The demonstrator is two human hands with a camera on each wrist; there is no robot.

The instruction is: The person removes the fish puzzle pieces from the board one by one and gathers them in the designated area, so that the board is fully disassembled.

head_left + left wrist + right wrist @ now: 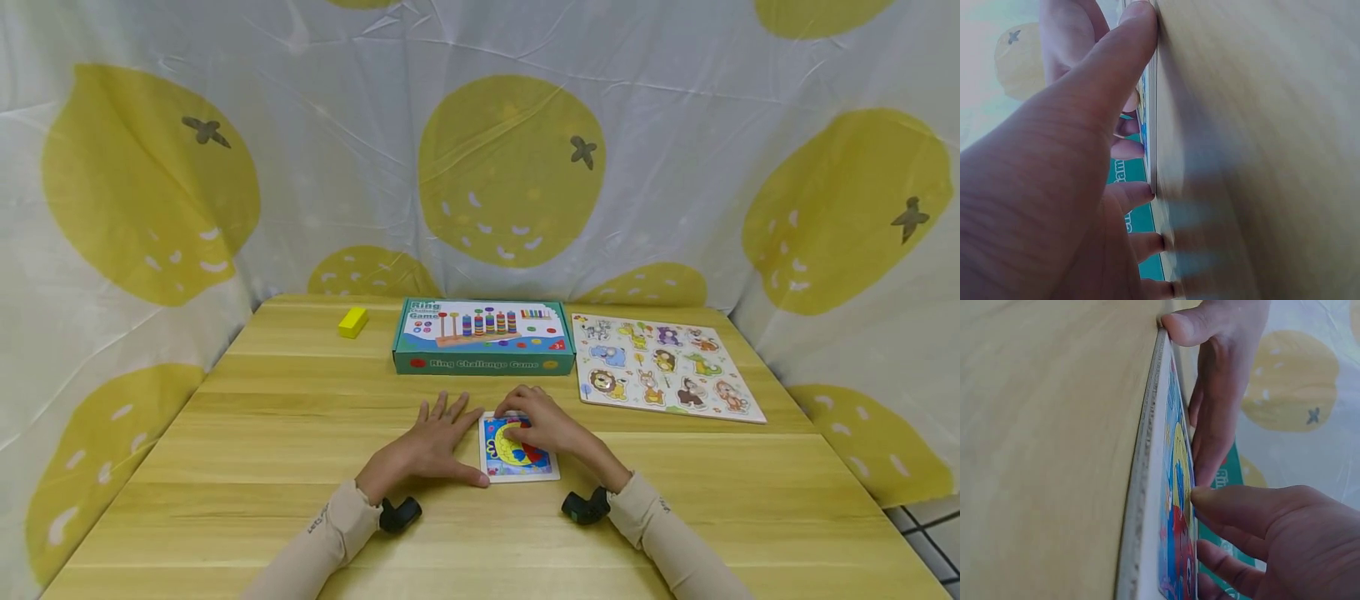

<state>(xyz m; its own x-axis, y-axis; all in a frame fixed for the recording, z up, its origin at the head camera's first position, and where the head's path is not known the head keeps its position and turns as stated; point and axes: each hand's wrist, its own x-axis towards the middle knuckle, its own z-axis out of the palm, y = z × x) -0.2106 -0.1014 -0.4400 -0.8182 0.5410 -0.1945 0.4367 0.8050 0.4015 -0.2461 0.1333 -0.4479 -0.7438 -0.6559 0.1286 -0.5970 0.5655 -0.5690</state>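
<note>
A small square picture puzzle (522, 476) with a pale border lies flat on the table, its picture a yellow shape with red and blue parts. My left hand (429, 447) lies at its left side with fingers spread, the thumb (1182, 328) by the near left corner and the index finger by the far left one. Over the upper part of the picture is my right hand (546, 423). Its thumb (1229, 506) and bent fingers touch the picture surface, as the right wrist view shows. Part of the picture is hidden under that hand.
Behind the puzzle stands a green Ring Challenge Game box (483, 364). A wooden animal puzzle board (630, 360) lies at the right, and a yellow block (353, 322) sits at the back left. A fruit-patterned cloth (337, 167) hangs around the wooden table (247, 467).
</note>
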